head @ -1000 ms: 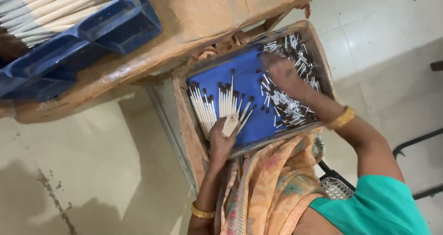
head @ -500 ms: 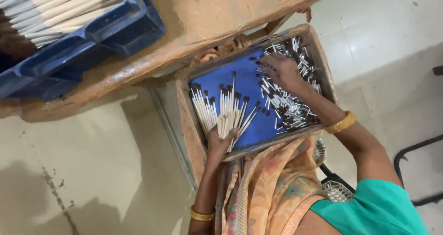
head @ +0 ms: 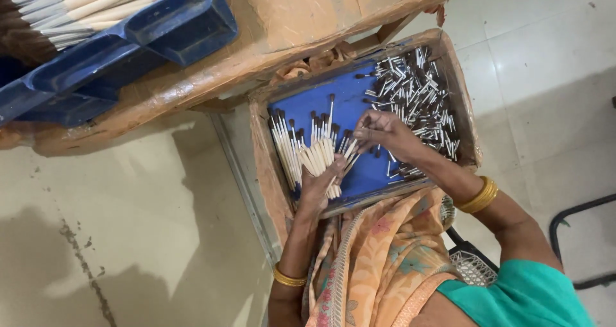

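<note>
Left hand (head: 319,186) clamped on a fan of pale brushes (head: 319,154); right hand (head: 385,133) seemingly pinches one over the blue tray (head: 350,96).

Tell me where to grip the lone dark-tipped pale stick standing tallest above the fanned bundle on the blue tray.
Pinch the dark-tipped pale stick by its bare shaft just below the tip, coming from the tip end, where it clears its neighbours; its lower shaft is buried in the fanned bundle.
</note>
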